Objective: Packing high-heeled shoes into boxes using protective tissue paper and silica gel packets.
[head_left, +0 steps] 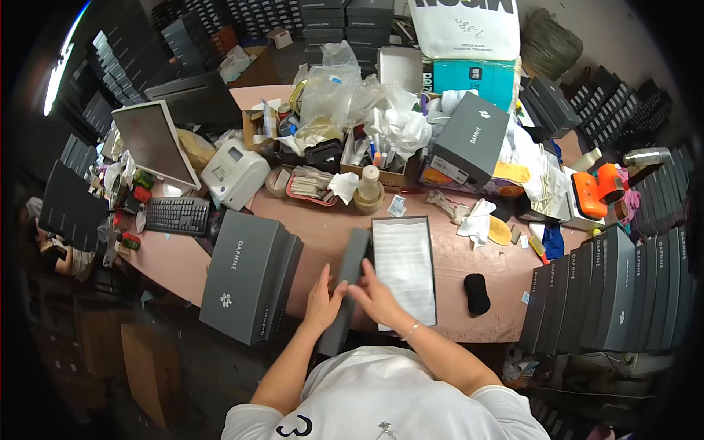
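Observation:
In front of me a long, narrow grey shoebox lid (345,293) stands tilted on its edge. My left hand (323,302) lies against its left side, thumb across the top edge. From the other side my right hand (375,295) touches the lid with thumb and fingers, so it sits between both hands. Just right of the lid, an uncovered shoebox (404,273) shows white tissue paper that hides whatever is beneath. To my left are stacked closed grey shoeboxes (246,275).
A row of grey shoeboxes (609,293) stands along the right side. A black oval object (477,294) lies on the pink table (455,326). Farther back are a keyboard (177,215), a label printer (235,174), a jar (369,187) and an orange tape dispenser (589,196).

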Demonstrator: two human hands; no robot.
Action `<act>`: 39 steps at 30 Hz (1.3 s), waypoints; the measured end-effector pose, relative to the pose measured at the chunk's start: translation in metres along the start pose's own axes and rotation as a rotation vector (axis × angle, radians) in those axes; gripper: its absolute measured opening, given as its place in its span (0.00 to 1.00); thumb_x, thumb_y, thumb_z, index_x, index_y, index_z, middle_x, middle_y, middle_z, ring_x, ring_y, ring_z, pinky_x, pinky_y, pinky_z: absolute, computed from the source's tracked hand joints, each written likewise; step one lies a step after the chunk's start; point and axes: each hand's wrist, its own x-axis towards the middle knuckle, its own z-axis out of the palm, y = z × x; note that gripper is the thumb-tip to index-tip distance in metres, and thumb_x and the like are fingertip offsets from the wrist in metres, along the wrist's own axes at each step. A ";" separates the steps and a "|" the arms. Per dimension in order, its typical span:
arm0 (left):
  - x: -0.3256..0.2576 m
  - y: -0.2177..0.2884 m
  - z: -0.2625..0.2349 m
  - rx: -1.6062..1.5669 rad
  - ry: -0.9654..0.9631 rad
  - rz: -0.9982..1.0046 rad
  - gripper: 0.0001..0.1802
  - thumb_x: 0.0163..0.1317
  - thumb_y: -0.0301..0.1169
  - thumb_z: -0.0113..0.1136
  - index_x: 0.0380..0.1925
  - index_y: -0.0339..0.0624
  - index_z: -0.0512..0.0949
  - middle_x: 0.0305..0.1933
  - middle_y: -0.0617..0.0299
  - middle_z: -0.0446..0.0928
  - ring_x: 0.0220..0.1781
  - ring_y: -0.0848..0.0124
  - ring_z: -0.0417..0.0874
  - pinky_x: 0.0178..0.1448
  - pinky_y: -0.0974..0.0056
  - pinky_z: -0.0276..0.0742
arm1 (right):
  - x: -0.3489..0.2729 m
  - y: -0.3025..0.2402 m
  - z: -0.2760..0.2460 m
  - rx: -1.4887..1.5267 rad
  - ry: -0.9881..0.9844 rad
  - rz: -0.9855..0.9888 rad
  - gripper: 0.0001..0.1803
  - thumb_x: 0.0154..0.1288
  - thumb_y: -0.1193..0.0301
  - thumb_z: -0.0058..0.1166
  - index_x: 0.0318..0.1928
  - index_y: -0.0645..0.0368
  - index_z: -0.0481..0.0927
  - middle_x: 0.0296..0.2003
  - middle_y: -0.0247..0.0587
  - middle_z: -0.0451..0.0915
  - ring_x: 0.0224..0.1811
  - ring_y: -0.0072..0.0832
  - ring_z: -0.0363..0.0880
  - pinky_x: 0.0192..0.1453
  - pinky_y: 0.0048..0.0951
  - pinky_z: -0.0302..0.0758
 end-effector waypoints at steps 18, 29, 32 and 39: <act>0.040 -0.006 0.095 -0.148 -0.176 -0.029 0.37 0.69 0.54 0.43 0.63 0.30 0.62 0.63 0.36 0.67 0.66 0.46 0.67 0.65 0.54 0.65 | 0.007 0.100 -0.107 -0.197 0.509 0.276 0.29 0.68 0.51 0.48 0.50 0.69 0.77 0.36 0.61 0.82 0.40 0.50 0.81 0.46 0.42 0.75; 0.036 -0.013 0.090 -0.790 -0.492 -0.448 0.41 0.67 0.60 0.44 0.66 0.37 0.60 0.68 0.53 0.63 0.69 0.60 0.64 0.70 0.56 0.60 | -0.016 0.119 -0.093 0.156 0.379 0.204 0.47 0.58 0.41 0.55 0.65 0.66 0.64 0.58 0.69 0.67 0.60 0.52 0.69 0.61 0.41 0.69; 0.023 0.014 0.103 -1.008 -0.628 -0.345 0.41 0.67 0.62 0.41 0.68 0.43 0.58 0.69 0.57 0.62 0.71 0.61 0.62 0.72 0.54 0.58 | -0.076 0.045 -0.121 0.073 0.398 0.055 0.51 0.59 0.47 0.59 0.72 0.59 0.50 0.70 0.64 0.49 0.73 0.52 0.48 0.73 0.43 0.51; 0.000 0.280 0.164 -0.902 -1.195 0.435 0.46 0.66 0.59 0.46 0.73 0.44 0.43 0.75 0.53 0.48 0.72 0.58 0.59 0.70 0.50 0.58 | -0.244 -0.172 -0.376 0.239 0.745 0.218 0.50 0.63 0.52 0.56 0.72 0.66 0.44 0.63 0.59 0.64 0.63 0.37 0.69 0.65 0.35 0.68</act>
